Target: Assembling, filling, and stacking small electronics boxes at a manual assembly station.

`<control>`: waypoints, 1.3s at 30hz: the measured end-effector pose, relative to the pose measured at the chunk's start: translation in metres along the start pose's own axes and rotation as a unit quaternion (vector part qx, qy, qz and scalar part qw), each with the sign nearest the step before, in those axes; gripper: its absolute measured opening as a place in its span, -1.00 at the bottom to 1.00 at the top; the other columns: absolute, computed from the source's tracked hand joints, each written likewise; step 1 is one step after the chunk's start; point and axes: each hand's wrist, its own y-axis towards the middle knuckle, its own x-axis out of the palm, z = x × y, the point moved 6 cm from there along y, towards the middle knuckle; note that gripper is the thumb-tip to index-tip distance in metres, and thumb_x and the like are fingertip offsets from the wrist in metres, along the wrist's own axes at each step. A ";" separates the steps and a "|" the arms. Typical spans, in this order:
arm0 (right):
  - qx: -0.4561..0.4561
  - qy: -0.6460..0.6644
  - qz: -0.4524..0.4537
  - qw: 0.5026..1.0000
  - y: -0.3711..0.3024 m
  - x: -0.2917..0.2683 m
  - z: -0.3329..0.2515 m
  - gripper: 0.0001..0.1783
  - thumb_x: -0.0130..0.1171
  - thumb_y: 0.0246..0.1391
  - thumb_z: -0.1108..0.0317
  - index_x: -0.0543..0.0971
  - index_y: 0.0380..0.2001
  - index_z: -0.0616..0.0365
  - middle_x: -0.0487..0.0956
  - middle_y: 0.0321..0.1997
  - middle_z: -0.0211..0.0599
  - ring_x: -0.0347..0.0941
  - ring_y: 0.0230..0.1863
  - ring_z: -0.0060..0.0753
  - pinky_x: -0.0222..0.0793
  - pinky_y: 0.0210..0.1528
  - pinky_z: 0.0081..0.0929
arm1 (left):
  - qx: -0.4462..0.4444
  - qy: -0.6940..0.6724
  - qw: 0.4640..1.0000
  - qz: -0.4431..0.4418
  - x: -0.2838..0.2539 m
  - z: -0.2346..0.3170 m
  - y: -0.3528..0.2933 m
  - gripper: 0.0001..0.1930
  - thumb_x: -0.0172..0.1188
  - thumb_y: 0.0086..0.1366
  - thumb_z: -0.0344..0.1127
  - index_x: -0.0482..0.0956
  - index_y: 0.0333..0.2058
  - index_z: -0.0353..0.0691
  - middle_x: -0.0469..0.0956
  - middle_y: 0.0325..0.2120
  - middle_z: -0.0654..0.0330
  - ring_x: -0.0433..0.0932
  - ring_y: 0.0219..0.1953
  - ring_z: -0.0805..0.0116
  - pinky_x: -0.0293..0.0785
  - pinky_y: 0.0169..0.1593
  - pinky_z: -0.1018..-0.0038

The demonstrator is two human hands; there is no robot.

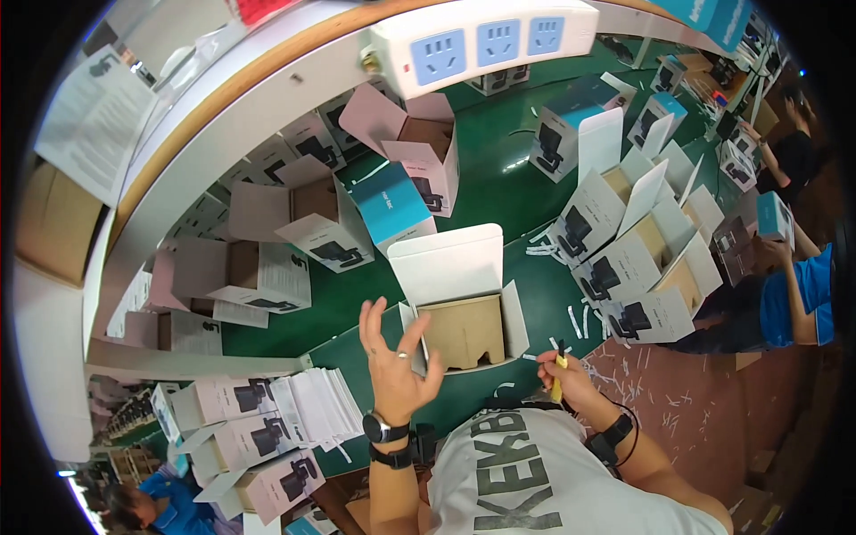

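In front of me on the green table stands an open white box (446, 263), its lid raised and its side flaps spread. A brown cardboard insert (463, 330) with notched edges fills its inside. My left hand (396, 370) is raised at the box's left side, fingers apart and holding nothing; whether it touches the flap I cannot tell. Right of the box, my right hand (572, 378) is closed around a slim yellow-and-black tool (558, 382) that looks like a utility knife. A small white paper strip (530, 358) lies by its fingertips.
Several open boxes (599, 276) crowd the table's right side; others (325, 227) stand at left. A closed blue-topped box (392, 203) sits behind mine. A stack of white papers (316, 406) lies at lower left. A power strip (486, 40) hangs overhead. Co-workers (794, 294) are at right.
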 end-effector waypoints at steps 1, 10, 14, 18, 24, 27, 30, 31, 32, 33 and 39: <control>-0.007 -0.003 0.020 1.000 -0.003 -0.005 -0.006 -0.82 0.11 0.43 0.40 0.59 -0.01 0.17 0.58 -0.30 -0.39 0.45 -0.38 -0.57 0.39 -0.31 -0.59 | -0.033 -0.015 0.999 0.003 0.001 0.001 -0.004 -0.18 0.37 0.22 -0.36 0.17 0.40 -0.32 0.27 0.30 -0.25 0.41 0.30 -0.25 0.41 0.30 0.02; -0.224 -0.099 -0.007 0.970 0.009 0.076 -0.116 -0.68 0.32 0.28 0.38 0.58 0.07 0.14 0.51 -0.22 -0.55 0.38 -0.32 -0.69 0.32 -0.31 -0.65 | -0.138 -0.085 0.985 -0.055 0.033 0.015 -0.040 0.00 0.54 0.13 -0.16 0.18 0.44 -0.37 0.20 0.40 -0.31 0.31 0.37 -0.31 0.29 0.39 0.01; -0.338 -0.265 0.046 0.902 0.016 0.106 -0.121 -0.56 0.43 0.19 0.35 0.53 0.09 0.13 0.53 -0.24 -0.46 0.48 -0.29 -0.49 0.46 -0.17 -0.48 | -0.043 0.002 0.988 -0.151 0.062 0.031 -0.023 0.01 0.53 0.14 -0.01 0.23 0.42 -0.41 0.22 0.40 -0.30 0.27 0.40 -0.33 0.23 0.42 -0.02; -0.368 -0.316 0.046 0.873 0.009 0.105 -0.143 -0.70 0.40 0.21 0.31 0.59 -0.03 0.11 0.58 -0.28 -0.31 0.55 -0.29 -0.22 0.50 -0.08 -0.37 | -0.010 0.096 0.975 -0.202 0.081 0.043 -0.026 -0.05 0.44 0.20 0.06 0.29 0.40 -0.42 0.22 0.42 -0.23 0.20 0.43 -0.36 0.18 0.44 -0.10; -0.500 -0.475 0.055 0.722 0.015 0.097 -0.197 -0.88 0.39 0.17 0.30 0.66 -0.29 0.04 0.64 -0.36 -0.33 0.55 -0.34 -0.20 0.37 -0.26 -0.32 | -0.016 0.123 0.969 -0.216 0.083 0.056 -0.032 -0.12 0.34 0.28 0.07 0.30 0.40 -0.39 0.20 0.46 -0.12 0.13 0.46 -0.41 0.08 0.47 -0.18; -0.555 -0.529 0.088 0.636 0.014 0.101 -0.205 -0.89 0.41 0.14 0.31 0.67 -0.33 0.03 0.65 -0.40 -0.37 0.54 -0.37 -0.23 0.32 -0.32 -0.31 | -0.025 0.132 0.969 -0.205 0.083 0.055 -0.034 -0.13 0.32 0.29 0.06 0.30 0.42 -0.37 0.19 0.48 -0.06 0.12 0.46 -0.40 0.05 0.48 -0.17; -0.574 -0.529 0.100 0.617 0.014 0.101 -0.205 -0.87 0.43 0.08 0.31 0.66 -0.33 0.02 0.64 -0.43 -0.43 0.53 -0.39 -0.23 0.30 -0.33 -0.27 | -0.031 0.128 0.970 -0.203 0.084 0.056 -0.033 -0.12 0.32 0.29 0.08 0.29 0.42 -0.36 0.19 0.49 -0.02 0.12 0.46 -0.40 0.05 0.48 -0.17; -0.562 -0.529 0.108 0.626 0.013 0.102 -0.204 -0.86 0.44 0.08 0.30 0.65 -0.34 0.01 0.63 -0.44 -0.44 0.52 -0.40 -0.24 0.29 -0.33 -0.27 | -0.034 0.126 0.970 -0.204 0.084 0.055 -0.033 -0.12 0.31 0.29 0.09 0.29 0.43 -0.36 0.19 0.49 0.00 0.11 0.46 -0.40 0.05 0.48 -0.16; -0.551 -0.529 0.116 0.635 0.011 0.103 -0.202 -0.85 0.44 0.07 0.29 0.64 -0.35 0.00 0.61 -0.46 -0.45 0.52 -0.41 -0.25 0.28 -0.32 -0.27 | -0.035 0.126 0.970 -0.204 0.083 0.055 -0.032 -0.12 0.31 0.29 0.09 0.29 0.43 -0.36 0.19 0.49 0.00 0.11 0.46 -0.40 0.05 0.48 -0.16; -0.539 -0.529 0.123 0.644 0.010 0.103 -0.201 -0.84 0.44 0.07 0.28 0.63 -0.36 -0.01 0.60 -0.47 -0.46 0.51 -0.43 -0.26 0.27 -0.32 -0.27 | -0.036 0.123 0.971 -0.200 0.082 0.055 -0.031 -0.12 0.33 0.28 0.08 0.30 0.41 -0.37 0.21 0.48 -0.02 0.13 0.45 -0.42 0.07 0.47 -0.18; -0.534 -0.539 0.153 0.634 0.004 0.108 -0.200 -0.85 0.43 0.06 0.30 0.61 -0.37 -0.01 0.58 -0.50 -0.45 0.50 -0.44 -0.26 0.27 -0.33 -0.28 | -0.039 0.113 0.973 -0.196 0.078 0.055 -0.028 -0.14 0.34 0.27 0.05 0.34 0.38 -0.40 0.25 0.45 -0.07 0.16 0.42 -0.44 0.09 0.43 -0.22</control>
